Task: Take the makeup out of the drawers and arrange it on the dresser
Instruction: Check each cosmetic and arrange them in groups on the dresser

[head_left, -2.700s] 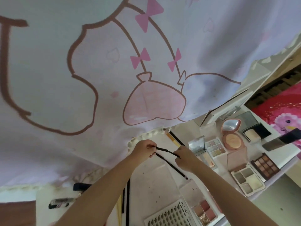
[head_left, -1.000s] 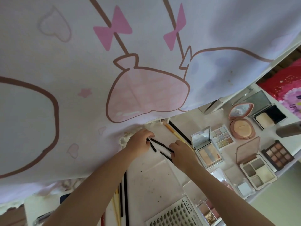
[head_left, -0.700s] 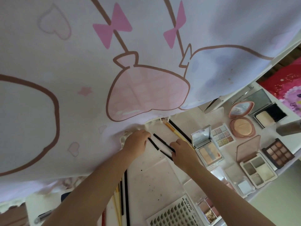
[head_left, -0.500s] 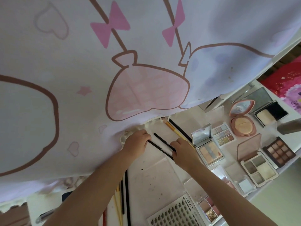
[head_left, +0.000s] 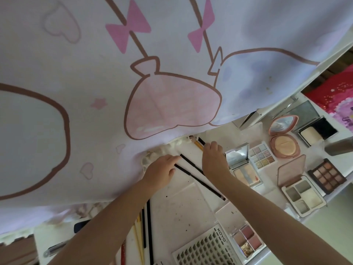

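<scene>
Overhead, most of the view is being filled by a pale curtain [head_left: 133,83] printed with pink bows and brown outlines, its hem hanging over the back of the white table [head_left: 183,207]. Both bare hands are being held out over the table near that hem. The left hand [head_left: 160,173] is being laid palm down, its fingers [head_left: 172,158] stretched out loosely and touching the far ends of two thin black pencils [head_left: 193,171] that are lying side by side on the table; nothing is being gripped by it. The right hand [head_left: 214,159] is being held just beside them, its fingers [head_left: 212,145] curled down onto a yellow pencil [head_left: 197,145] and a dark one at the hem; whether these are being pinched cannot be told. Further right, opened compacts are being displayed in rows: a mirrored palette [head_left: 242,165], a small pastel palette [head_left: 262,156], a round pink compact [head_left: 283,138], a black powder case [head_left: 315,131], a brown eyeshadow palette [head_left: 327,175] and a four-pan palette [head_left: 301,194]. Nearer the person, a lash tray [head_left: 206,249] marked XOYO and a blush quad [head_left: 246,240] are lying at the table's edge, and more pencils [head_left: 147,230] are lying under the left forearm.
</scene>
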`<state>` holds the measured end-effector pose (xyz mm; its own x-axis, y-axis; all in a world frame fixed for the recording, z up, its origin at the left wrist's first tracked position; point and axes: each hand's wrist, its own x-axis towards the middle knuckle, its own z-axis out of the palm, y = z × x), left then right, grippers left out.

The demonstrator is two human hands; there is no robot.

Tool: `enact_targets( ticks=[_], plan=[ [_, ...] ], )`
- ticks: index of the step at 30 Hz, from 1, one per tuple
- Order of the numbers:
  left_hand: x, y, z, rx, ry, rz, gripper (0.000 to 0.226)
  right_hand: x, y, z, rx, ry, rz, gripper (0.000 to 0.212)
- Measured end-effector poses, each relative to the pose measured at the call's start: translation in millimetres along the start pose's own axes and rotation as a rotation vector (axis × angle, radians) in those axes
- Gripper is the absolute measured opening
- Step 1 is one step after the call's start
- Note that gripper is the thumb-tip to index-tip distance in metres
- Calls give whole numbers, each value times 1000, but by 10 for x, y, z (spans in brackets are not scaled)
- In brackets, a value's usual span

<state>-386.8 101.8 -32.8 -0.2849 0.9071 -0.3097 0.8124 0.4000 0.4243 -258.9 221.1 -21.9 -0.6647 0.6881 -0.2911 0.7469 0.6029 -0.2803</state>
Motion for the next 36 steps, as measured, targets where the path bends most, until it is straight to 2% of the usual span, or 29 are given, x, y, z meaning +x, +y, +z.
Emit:
enact_targets(
  ticks=[5,9,13,17,19,21,23,26,31,34,36],
  plan=[
    [-45,-34,-1,-10,36,-88,47,231,-126,-88,-131,-63,112,36],
    [-99,-40,-36,-37,38,-103,48,298,-58,-143,-191,-112,127,35],
    [-138,47,-158,-145,112,-145,44,256,-69,-234,-94,-110,58,32],
    [-199,265,-370,-310,220,-161,40,36,-78,-423,-55,-115,-150,38],
    [-251,387,-505,-329,195,-115,42,-110,-75,-539,-86,-158,-269,35],
    [-342,495,-597,-330,98,-50,38,-278,-76,-656,-103,-238,-334,31],
    [-469,583,-620,-319,9,-7,38,-441,-66,-774,-101,-329,-325,30],
    [-664,647,-581,-284,36,-21,46,-682,10,-926,-35,-424,-294,27],
    [-961,833,-634,-449,54,19,33,-1053,154,-1146,211,-344,-352,20],
    [-1096,972,-763,-306,98,90,18,-1201,135,-1221,275,-285,-427,17],
    [-1181,1056,-901,-179,96,127,20,-1273,84,-1303,269,-253,-474,14]
  ],
)
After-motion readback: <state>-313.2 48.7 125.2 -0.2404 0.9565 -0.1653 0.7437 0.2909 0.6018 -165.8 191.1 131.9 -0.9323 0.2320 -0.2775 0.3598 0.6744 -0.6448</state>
